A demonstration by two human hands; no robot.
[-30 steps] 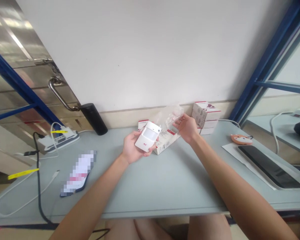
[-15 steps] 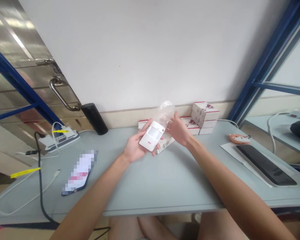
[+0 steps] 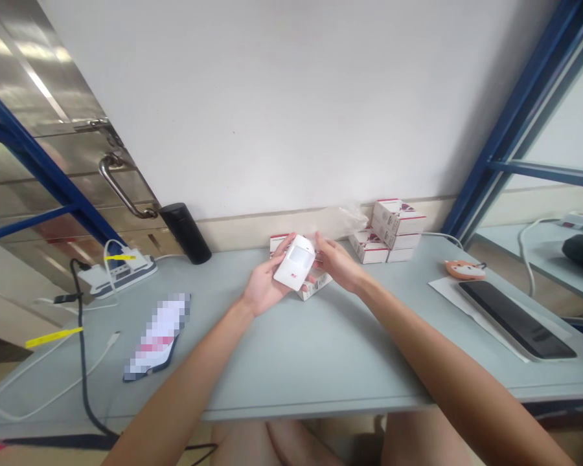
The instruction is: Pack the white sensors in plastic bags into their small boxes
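Note:
A white motion sensor (image 3: 295,262) with a pale window and a small red mark lies tilted in my left hand (image 3: 266,283). The fingers are wrapped round its edges, with some fingertips showing at its right side. Close by the sensor's right edge is my right hand (image 3: 341,264), thumb raised and fingers apart, with no object visible in it. Contact with the sensor is hard to make out. Behind that hand, a clear plastic bag (image 3: 348,219) appears blurred against the wall's base. Beneath the sensor, a white box (image 3: 315,286) is partly covered by my hands.
Several white and red boxes (image 3: 393,230) are stacked at the back right. A black cylinder (image 3: 185,233) and a power strip (image 3: 121,275) stand at the left, near a phone (image 3: 158,336) and cables. At the right are a dark-screened device (image 3: 517,319) and an orange object (image 3: 465,269).
The plastic bag has left my right hand and shifted right, toward the stacked boxes. My right hand has moved down and left toward the sensor. The left hand still holds the sensor.

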